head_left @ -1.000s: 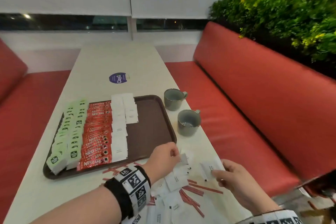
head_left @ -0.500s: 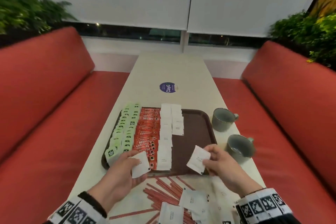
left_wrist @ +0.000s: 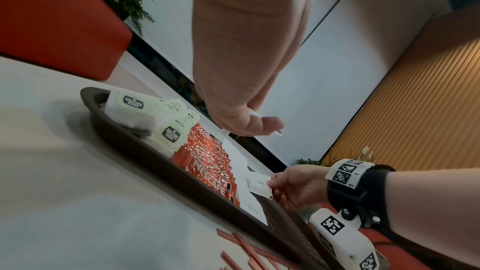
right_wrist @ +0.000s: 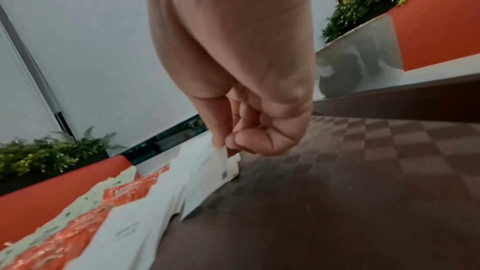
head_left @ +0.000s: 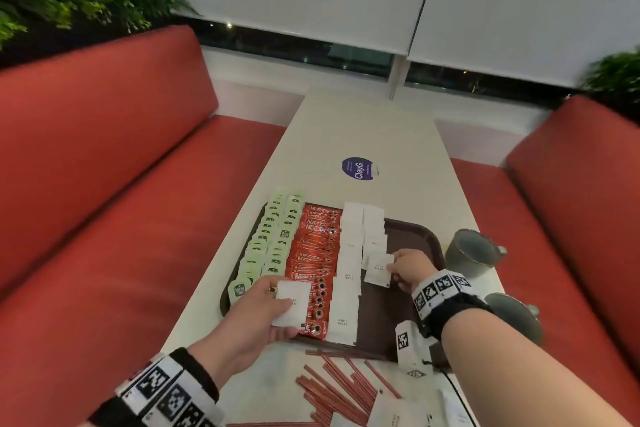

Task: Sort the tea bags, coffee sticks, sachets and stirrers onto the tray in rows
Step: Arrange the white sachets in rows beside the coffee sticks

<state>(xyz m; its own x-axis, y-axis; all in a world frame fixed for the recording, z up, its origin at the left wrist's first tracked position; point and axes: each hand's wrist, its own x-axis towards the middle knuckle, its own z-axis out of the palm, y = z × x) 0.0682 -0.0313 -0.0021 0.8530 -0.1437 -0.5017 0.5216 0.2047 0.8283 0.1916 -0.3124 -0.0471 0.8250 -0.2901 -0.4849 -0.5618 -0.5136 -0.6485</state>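
My right hand (head_left: 407,269) pinches a white sugar sachet (head_left: 378,270) by its right edge, thumb and forefinger closed on it, other fingers curled under. The sachet sits low over the tray (head_left: 420,236), at the near end of the second white column, overlapping the sachet beyond it. My left hand (head_left: 263,312) holds another sachet (head_left: 292,302) flat, thumb on top and fingers under, above the near left of the tray over the coffee sticks (head_left: 315,253).

To do this step well, I'd say: lower the right sachet flat, long edge parallel with the first white column (head_left: 346,274), keeping the same overlap as the ones above it. Let go only once it lies on the tray; these are light and slide easily. Don't nudge the neighbouring column on the way out.

Left sachet goes next, below this one. Tea bags (head_left: 273,239) and coffee rows look done. Stirrers (head_left: 332,388) and loose sachets (head_left: 391,412) are on the table (head_left: 363,135) near me, not yet sorted.
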